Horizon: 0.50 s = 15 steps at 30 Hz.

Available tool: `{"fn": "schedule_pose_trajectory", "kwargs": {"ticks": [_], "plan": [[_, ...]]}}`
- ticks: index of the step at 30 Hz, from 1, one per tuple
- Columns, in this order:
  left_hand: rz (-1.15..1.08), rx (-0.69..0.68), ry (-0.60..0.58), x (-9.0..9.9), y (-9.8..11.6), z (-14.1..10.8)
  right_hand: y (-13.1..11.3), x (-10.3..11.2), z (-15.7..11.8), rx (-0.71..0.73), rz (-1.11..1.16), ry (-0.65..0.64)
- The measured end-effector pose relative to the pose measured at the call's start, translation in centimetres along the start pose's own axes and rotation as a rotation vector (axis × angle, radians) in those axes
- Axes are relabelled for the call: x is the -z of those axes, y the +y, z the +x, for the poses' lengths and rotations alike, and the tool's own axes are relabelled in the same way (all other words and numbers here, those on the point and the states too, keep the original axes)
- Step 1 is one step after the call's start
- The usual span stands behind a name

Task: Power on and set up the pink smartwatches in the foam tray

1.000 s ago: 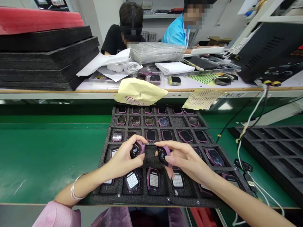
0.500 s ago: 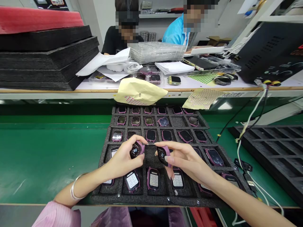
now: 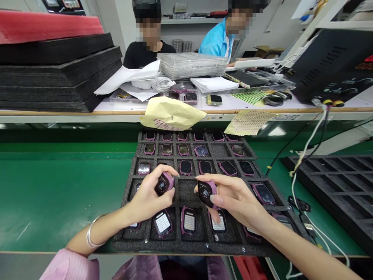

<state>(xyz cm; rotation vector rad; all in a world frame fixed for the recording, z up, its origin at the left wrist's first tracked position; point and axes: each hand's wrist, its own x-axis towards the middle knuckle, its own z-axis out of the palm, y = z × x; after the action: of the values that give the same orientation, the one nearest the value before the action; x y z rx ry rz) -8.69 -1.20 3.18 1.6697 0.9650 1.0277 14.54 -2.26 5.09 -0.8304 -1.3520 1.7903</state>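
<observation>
Over a black foam tray (image 3: 177,245) each of my hands grips a purple-cased smartwatch body without a strap. My left hand (image 3: 150,194) is closed around one smartwatch (image 3: 163,184), its lit screen tilted to the right. Between the thumb and fingers of my right hand (image 3: 233,194) is the other smartwatch (image 3: 206,193), its lit screen turned to the left. Below them, more watches lie in the tray's compartments; a watch (image 3: 189,220) in the front row shows a white keypad. Both hands partly cover the fourth row.
Black foam sheets (image 3: 58,77) with red foam on top are piled at the left of the shelf. Another foam tray (image 3: 335,186) and cables (image 3: 309,155) lie to the right. Two people sit beyond the shelf, which bears papers and clear plastic trays (image 3: 192,64).
My hands have moved slightly apart, each with its smartwatch, and the right one's screen now faces me more. Across the shelf, the person in black has raised their head.
</observation>
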Motion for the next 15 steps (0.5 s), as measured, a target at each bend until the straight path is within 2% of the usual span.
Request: {"fn": "schedule_pose_trajectory", "kwargs": {"ticks": [4,9,15], "plan": [[-0.076,0.069,-0.061,-0.2,-0.1,0.0,0.2,-0.3,0.2,-0.044,-0.013,0.005],[-0.398,0.214,-0.206,-0.6,-0.5,0.4,0.3,-0.8,0.7,-0.105,0.031,0.041],[-0.523,0.265,-0.191,-0.6,-0.3,0.9,0.7,-0.4,1.1,-0.048,-0.014,0.112]]}}
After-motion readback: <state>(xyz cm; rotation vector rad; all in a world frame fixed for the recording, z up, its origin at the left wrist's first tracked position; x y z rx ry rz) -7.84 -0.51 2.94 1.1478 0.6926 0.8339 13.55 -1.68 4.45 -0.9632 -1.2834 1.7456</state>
